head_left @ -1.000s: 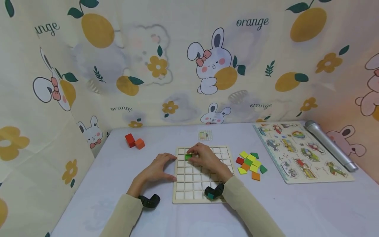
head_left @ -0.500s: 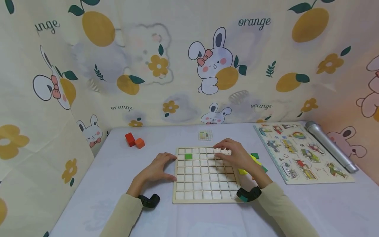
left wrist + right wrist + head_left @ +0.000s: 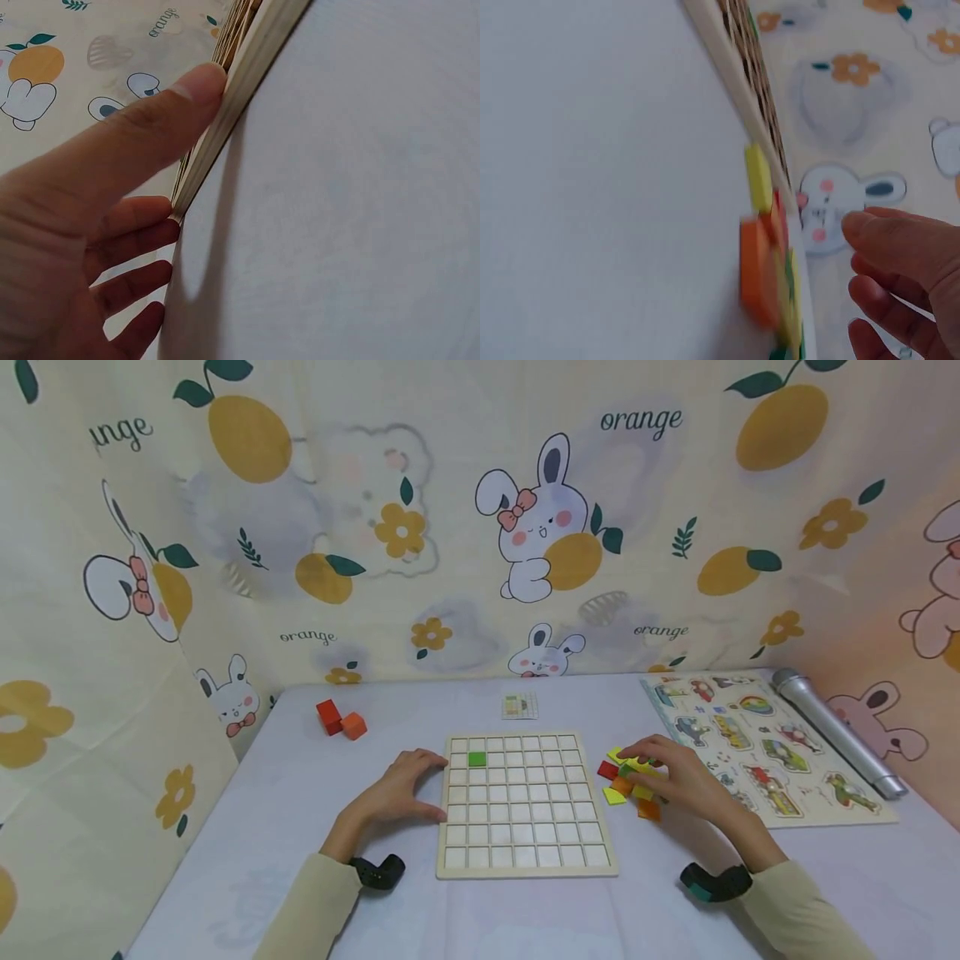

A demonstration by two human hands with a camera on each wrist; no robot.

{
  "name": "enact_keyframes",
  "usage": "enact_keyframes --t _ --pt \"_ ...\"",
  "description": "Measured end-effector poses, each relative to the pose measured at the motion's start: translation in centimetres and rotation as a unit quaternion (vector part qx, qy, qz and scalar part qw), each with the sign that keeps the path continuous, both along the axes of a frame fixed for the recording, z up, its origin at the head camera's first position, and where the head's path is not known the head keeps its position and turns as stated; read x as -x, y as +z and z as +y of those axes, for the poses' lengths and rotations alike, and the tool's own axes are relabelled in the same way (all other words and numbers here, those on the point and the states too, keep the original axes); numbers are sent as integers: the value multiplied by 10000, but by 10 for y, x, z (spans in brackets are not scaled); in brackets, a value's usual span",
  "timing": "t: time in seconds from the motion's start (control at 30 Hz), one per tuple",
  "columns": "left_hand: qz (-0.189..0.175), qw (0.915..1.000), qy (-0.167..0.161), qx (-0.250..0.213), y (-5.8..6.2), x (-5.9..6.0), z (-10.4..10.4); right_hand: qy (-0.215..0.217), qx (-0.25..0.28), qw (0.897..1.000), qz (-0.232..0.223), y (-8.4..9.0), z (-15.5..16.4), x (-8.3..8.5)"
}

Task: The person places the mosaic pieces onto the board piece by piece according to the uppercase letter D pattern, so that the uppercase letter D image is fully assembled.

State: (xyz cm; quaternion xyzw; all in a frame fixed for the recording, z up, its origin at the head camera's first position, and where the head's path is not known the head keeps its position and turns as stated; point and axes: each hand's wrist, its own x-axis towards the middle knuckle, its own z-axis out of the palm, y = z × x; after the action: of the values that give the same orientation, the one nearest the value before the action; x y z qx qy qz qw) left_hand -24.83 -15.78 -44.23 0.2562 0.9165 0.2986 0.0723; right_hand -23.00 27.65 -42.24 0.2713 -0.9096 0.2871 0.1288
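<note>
A wooden grid board (image 3: 525, 873) lies flat on the table with one green square tile (image 3: 477, 759) in its upper left part. Against the board's left edge rests my left hand (image 3: 393, 792); in the left wrist view the thumb (image 3: 199, 82) touches the rim. To the right of the board is a loose pile of thin coloured tiles, among them a red tile (image 3: 607, 769), a yellow tile (image 3: 613, 797) and an orange tile (image 3: 648, 810). My right hand (image 3: 690, 781) hovers over this pile, thumb and fingers apart, and partly hides it. No tile shows between its fingers in the right wrist view.
Red and orange blocks (image 3: 330, 717) sit at the back left. A small printed card (image 3: 520, 706) lies behind the board. At the right are a picture puzzle board (image 3: 750, 793) and a silver cylinder (image 3: 840, 731) beside it.
My right hand has let go of the green tile, which lies on the grid, and has moved right to the tile pile. My left hand stays at the board's edge.
</note>
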Motion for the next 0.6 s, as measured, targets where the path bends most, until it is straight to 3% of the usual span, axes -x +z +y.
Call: enact_keyframes --t 0.37,0.5,0.6 --pt "34 10000 -25 3 -2 1 0 -404 -117 9984 -379 -7 28 -1" --pt "9 10000 -4 -30 -2 1 0 -288 -206 9978 -559 -11 25 3" --pt "23 10000 -12 -47 -2 1 0 15 -377 9986 -379 -14 21 8"
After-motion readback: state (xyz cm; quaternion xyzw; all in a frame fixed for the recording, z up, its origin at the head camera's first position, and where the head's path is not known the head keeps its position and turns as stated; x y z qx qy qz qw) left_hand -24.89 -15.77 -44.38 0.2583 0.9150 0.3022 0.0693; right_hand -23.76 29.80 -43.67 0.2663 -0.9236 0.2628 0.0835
